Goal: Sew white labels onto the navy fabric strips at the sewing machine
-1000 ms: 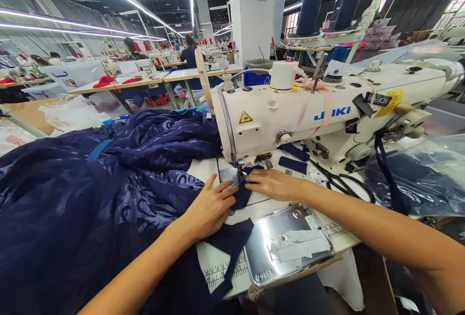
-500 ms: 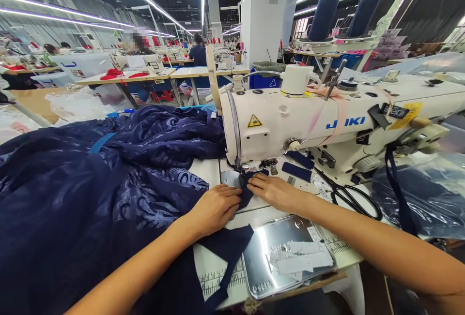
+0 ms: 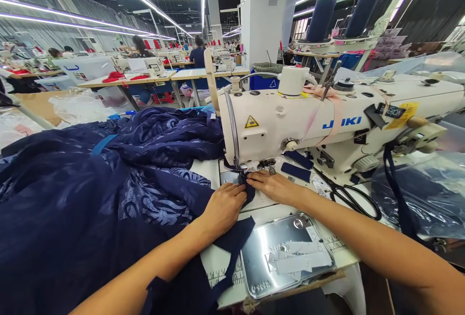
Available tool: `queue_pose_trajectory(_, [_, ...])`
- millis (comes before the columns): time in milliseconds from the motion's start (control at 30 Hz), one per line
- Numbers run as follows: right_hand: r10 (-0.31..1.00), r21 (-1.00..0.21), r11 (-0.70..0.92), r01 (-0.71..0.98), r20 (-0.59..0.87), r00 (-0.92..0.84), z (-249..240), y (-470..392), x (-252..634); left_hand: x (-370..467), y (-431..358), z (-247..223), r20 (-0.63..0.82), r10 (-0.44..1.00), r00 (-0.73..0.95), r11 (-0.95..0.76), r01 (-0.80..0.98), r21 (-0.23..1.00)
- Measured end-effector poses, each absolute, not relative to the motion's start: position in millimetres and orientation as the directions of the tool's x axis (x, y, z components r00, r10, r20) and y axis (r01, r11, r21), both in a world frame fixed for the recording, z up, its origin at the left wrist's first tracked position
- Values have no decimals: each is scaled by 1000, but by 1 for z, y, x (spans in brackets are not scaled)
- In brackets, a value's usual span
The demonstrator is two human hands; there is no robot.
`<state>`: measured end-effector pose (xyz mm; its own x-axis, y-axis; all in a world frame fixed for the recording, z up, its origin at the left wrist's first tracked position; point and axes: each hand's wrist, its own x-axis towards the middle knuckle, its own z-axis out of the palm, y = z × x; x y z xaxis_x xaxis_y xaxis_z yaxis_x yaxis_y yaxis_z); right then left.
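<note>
At the needle end of a white sewing machine (image 3: pixel 261 121), a dark navy fabric piece (image 3: pixel 249 196) lies under both hands. My left hand (image 3: pixel 225 207) is closed, its curled fingers holding the left edge of that piece. Fingers stretched out, my right hand (image 3: pixel 272 187) rests flat on the piece's right side, close to the presser foot (image 3: pixel 244 167). The fingertips of the two hands nearly touch. A large navy garment (image 3: pixel 90 199) with shiny patterned panels spreads left of the machine and under my left forearm. A narrow navy strip (image 3: pixel 232 252) hangs toward the table's front edge.
A metal tray (image 3: pixel 269 252) with paper labels (image 3: pixel 298 259) lies in front of my right forearm. Black scissors (image 3: pixel 354 199), navy cut pieces (image 3: pixel 296 171) and a plastic bag (image 3: pixel 428 194) are to the right. Thread cones (image 3: pixel 321 17) stand behind; people work farther off.
My left hand has moved slightly right and the garment has shifted right with it. A fold of navy cloth now shows below my left forearm. My right hand stays nearly in place.
</note>
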<state>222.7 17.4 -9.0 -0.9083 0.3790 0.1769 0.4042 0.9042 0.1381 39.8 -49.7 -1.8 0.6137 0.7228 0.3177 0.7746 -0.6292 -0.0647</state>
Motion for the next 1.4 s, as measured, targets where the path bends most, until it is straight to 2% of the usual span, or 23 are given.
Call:
queue_pose_trajectory(333, [301,185,917,354,262,-917,-22,31,224,41,-46,-7,332,728,600,-619,784,-58])
queue_pose_trajectory(567, [274,170,927,335,304,-912,-24,34,225,41,-44,-9,358,712,604,-623,779,-76])
queue_pose_trajectory(1233, [371,137,896,423,292,-881,-15,30,222,44,-35,-14,398,709,581,-589,799,-117])
queue_pose_trajectory(1400, [390,124,888,443,308,-868,-13,29,220,45,-36,-14,449,689,569,-586,802,-118])
